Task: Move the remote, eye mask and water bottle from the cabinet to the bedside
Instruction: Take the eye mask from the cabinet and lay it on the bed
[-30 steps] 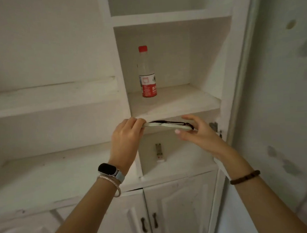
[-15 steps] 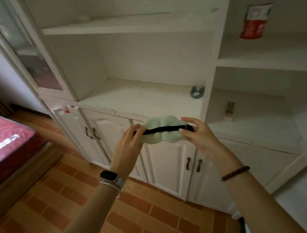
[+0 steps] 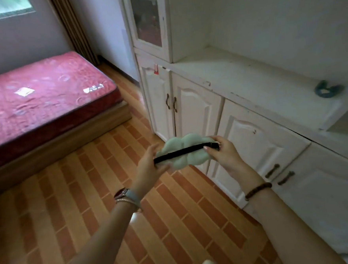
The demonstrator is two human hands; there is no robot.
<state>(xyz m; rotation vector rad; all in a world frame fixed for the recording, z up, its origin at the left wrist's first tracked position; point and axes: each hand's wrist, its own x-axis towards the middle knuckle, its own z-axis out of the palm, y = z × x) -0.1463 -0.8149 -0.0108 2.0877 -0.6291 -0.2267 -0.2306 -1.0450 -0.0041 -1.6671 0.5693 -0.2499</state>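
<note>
A pale green padded eye mask with a black strap is held in front of me, over the floor. My left hand grips its left end and my right hand grips its right end. The white cabinet stands to the right, close beside my right hand. The bed with a red mattress lies at the far left. The remote and the water bottle are out of view.
A small teal object lies on the cabinet's counter at the right. Lower cabinet doors with dark handles are closed. Orange brick-pattern floor stretches between me and the bed. A curtain hangs in the far corner.
The view has swung left, away from the cabinet shelves toward the bed. Both hands have carried the eye mask off the shelf and down over the floor; bottle and remote left the view.
</note>
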